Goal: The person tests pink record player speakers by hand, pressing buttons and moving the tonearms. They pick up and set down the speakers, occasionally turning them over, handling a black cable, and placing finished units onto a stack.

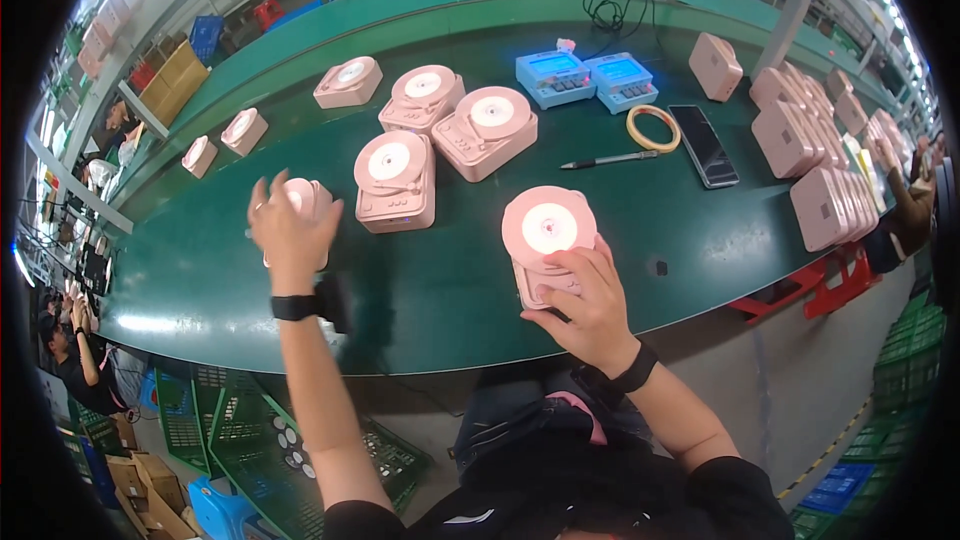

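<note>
Left hand (292, 230): raised over the green table (420, 280), fingers curled around a small pink device (305, 202), which is gripped from behind.
Right hand (592, 305): closed on the lower body of a pink turntable-shaped device (547, 240), the lit round top left uncovered.
Arm pose: both forearms are extended forward; black wristbands are worn.
Position: the held devices are kept at the table's near edge, with similar pink units (396, 180) just beyond.

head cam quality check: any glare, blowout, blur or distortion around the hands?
Head view: strong fisheye, the green table edge bows and the corners are black. The lit disc on the pink device under the right hand is blown out white. The left hand and the pink unit it grips look slightly soft. Ceiling lights leave pale glare streaks on the table's near edge.
</note>
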Demonstrator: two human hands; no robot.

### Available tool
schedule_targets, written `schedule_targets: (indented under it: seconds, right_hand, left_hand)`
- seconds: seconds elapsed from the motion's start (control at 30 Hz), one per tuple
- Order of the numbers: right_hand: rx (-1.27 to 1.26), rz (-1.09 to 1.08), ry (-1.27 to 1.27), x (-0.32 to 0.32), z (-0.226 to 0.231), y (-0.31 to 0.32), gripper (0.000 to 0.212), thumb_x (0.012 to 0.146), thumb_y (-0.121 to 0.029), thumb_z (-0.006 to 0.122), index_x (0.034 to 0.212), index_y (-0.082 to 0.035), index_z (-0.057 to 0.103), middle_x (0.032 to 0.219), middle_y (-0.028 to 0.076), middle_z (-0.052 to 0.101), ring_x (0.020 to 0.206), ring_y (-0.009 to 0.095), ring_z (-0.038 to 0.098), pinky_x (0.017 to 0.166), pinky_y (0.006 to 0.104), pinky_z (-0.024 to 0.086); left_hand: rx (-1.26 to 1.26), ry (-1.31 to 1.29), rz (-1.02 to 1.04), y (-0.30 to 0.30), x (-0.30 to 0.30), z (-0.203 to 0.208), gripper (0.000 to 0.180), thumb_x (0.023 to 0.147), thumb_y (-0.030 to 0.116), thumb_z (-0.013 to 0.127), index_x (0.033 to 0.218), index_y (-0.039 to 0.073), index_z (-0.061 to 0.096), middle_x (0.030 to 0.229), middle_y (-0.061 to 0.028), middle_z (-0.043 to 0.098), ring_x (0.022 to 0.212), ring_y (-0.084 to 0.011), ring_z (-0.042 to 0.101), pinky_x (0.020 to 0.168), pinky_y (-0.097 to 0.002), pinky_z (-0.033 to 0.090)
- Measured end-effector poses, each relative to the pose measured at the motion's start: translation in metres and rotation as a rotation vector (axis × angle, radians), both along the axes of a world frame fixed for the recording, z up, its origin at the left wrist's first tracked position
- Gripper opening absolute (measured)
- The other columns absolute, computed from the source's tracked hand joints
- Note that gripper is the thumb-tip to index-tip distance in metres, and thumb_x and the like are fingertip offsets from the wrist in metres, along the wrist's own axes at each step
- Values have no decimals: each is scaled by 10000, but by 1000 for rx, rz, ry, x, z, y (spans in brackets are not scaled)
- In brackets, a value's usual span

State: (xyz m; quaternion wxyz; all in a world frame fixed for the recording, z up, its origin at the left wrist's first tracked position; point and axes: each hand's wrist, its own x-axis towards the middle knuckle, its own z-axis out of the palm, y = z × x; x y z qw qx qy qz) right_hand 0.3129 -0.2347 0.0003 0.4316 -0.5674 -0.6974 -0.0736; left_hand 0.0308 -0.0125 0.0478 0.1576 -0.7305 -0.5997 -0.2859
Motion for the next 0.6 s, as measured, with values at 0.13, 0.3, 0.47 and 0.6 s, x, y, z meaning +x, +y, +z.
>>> schedule_targets:
  seconds: [0.13,0.3,0.47,0.6]
  right_hand:
    - [40,37,56,9,3,-4,340,503,-175,850,754,-86,639,1061,94,608,1060,317,539,998,503,370]
    - [0,109,360,41,10,-15,281,570,-126,847,754,-69,643,1102,120,595,1041,288,560,982,436,397]
    - [6,291,962,94,8,-28,202,660,-77,816,769,-55,646,1155,155,570,1064,249,562,964,376,413]
    - [69,363,1207,130,0,-47,167,704,-60,786,792,-54,645,1176,171,560,1084,244,558,958,364,421]
  left_hand:
    - [-193,83,189,10,-50,-12,823,626,379,809,1283,18,470,1283,-276,479,1217,-390,454,956,-471,411]
    - [-322,-333,-165,31,-69,-26,769,609,336,782,1253,23,500,1157,-236,585,1093,-381,550,922,-434,440]
    - [-232,-269,24,2,-49,0,684,628,234,728,1246,40,506,1154,-212,581,1077,-363,563,885,-425,463]
    - [-120,-310,-189,-41,-23,41,726,601,266,741,1240,17,505,1259,-211,492,1152,-350,493,937,-421,422]
